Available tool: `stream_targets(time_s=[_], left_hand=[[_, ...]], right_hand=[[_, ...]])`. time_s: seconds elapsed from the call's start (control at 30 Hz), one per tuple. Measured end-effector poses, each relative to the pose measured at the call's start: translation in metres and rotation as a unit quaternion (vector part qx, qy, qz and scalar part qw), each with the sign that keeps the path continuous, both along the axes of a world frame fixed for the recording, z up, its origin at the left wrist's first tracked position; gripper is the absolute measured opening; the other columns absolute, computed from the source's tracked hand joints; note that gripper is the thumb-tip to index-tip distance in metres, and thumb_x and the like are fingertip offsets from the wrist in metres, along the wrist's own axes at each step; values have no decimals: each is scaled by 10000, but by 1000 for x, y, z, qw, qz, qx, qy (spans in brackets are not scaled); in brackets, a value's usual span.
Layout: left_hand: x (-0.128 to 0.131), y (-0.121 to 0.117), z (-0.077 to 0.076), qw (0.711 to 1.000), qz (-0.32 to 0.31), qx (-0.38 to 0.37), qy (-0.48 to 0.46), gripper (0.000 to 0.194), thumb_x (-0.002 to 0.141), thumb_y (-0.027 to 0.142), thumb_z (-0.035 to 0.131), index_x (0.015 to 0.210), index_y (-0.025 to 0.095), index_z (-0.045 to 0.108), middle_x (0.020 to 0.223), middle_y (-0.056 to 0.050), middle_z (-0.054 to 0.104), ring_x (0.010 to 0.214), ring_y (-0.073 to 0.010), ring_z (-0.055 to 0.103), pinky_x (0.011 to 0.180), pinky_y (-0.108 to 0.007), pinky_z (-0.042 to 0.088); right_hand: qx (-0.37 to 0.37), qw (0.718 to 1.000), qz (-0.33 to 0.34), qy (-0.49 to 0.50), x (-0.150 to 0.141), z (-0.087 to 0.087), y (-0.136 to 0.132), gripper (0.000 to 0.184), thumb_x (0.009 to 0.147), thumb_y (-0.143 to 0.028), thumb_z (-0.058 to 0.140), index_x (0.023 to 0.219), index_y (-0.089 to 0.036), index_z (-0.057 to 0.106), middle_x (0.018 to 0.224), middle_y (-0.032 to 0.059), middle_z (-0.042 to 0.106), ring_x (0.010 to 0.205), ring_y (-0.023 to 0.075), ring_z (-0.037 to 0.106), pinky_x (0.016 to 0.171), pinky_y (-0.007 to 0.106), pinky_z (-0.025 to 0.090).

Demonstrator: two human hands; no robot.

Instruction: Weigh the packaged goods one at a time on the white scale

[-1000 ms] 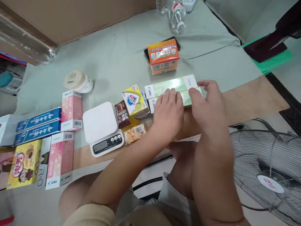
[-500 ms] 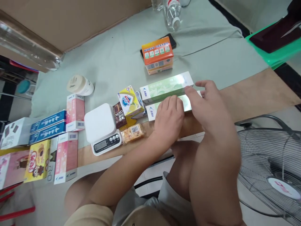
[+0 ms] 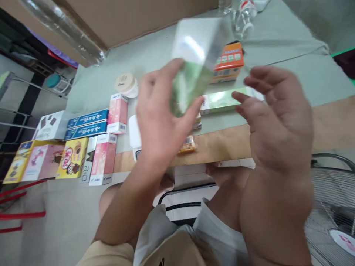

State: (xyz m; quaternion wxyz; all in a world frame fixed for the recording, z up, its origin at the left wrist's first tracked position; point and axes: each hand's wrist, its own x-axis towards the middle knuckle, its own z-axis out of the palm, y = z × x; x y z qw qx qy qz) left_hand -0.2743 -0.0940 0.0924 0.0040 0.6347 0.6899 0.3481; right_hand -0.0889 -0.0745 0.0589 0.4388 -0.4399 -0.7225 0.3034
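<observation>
My left hand (image 3: 163,111) is wrapped round a long green and white carton (image 3: 192,51), lifted above the table and tilted with one end toward the camera; motion blurs it. A second carton of the same colours (image 3: 226,99) lies on the cloth to its right. My right hand (image 3: 277,107) hovers over that carton's right end, fingers apart and holding nothing; whether it touches the carton I cannot tell. Behind my left hand, a white kitchen scale (image 3: 135,135) is mostly hidden. A small packaged snack (image 3: 188,145) shows at the table's front edge.
An orange pack (image 3: 230,61) stands behind the cartons, with plastic bottles (image 3: 245,18) farther back. On the left are a cream jar (image 3: 127,85), pink boxes (image 3: 103,159), blue boxes (image 3: 87,123) and a yellow snack box (image 3: 71,158). A fan (image 3: 332,207) stands at lower right.
My left hand has picked up one green and white carton from the front of the table and raised it up and leftward. My right hand has lifted slightly. The view has shifted.
</observation>
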Motion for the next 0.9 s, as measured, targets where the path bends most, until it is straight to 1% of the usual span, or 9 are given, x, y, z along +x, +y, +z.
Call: stream_targets(time_s=[0.03,0.1,0.17,0.23,0.33,0.47,0.6,0.73,0.9], left_hand=[[-24,-9,-2,999,32,3,3,574,888,409,792,1402,288,568,1359,-71,643,1266,-282,612,1068,-430,545],[-68,-25,-13,995,92,-19,18,537,870,386,788,1368,286,612,1298,-75,681,1221,-301,623,1087,-486,529],[-102,-37,-31,987,147,-58,32,483,836,356,780,1300,271,676,1171,-105,710,1122,-341,654,1057,-554,530],[-121,-43,-49,980,168,-100,35,457,829,349,751,1274,255,702,1104,-136,708,1037,-372,672,987,-594,550],[-128,-43,-67,976,172,-135,25,450,845,333,714,1286,244,695,1144,-181,680,1013,-392,680,911,-605,576],[-128,-34,-77,972,190,-135,13,447,865,321,697,1303,231,691,1217,-210,633,1054,-391,684,928,-599,575],[-140,-38,-73,981,160,-113,1,465,888,474,698,1288,237,709,1260,-192,626,1155,-384,653,996,-570,558],[-161,-62,-64,973,170,-151,-36,528,945,547,583,1341,211,682,1232,-169,696,1070,-352,680,948,-551,570],[-165,-88,-64,956,173,-215,-100,488,952,538,567,1225,163,720,1232,-158,729,1024,-319,700,939,-529,577]], right_hand=[[-23,999,3,39,-13,1,-4,387,1030,-276,435,1412,-282,489,1465,118,594,1399,294,599,1114,515,561],[-69,994,30,77,-39,0,-12,274,969,-292,570,1233,-253,633,1308,87,704,1201,258,712,1052,464,600],[-82,993,79,34,-64,-3,-21,248,946,-317,602,1169,-245,684,1217,71,748,1115,245,730,1009,442,607],[-77,989,120,-26,-87,-6,-29,241,934,-324,601,1131,-241,713,1159,67,764,1071,245,728,958,423,605],[-78,981,151,-98,-119,-11,-38,268,942,-321,574,1148,-237,721,1163,81,758,1064,255,720,911,415,588],[-74,970,180,-148,-149,-19,-43,291,946,-309,553,1181,-231,704,1200,100,743,1141,285,696,942,440,566],[-62,966,182,-172,-160,-27,-41,284,948,-312,552,1187,-232,683,1215,105,740,1145,295,691,962,454,567],[-60,966,161,-196,-163,-32,-40,338,953,-339,547,1243,-223,676,1257,119,734,1176,313,689,981,490,583],[-39,954,174,-239,-175,-37,-53,554,972,-437,533,1472,-205,583,1479,149,648,1458,440,521,1155,701,460]])
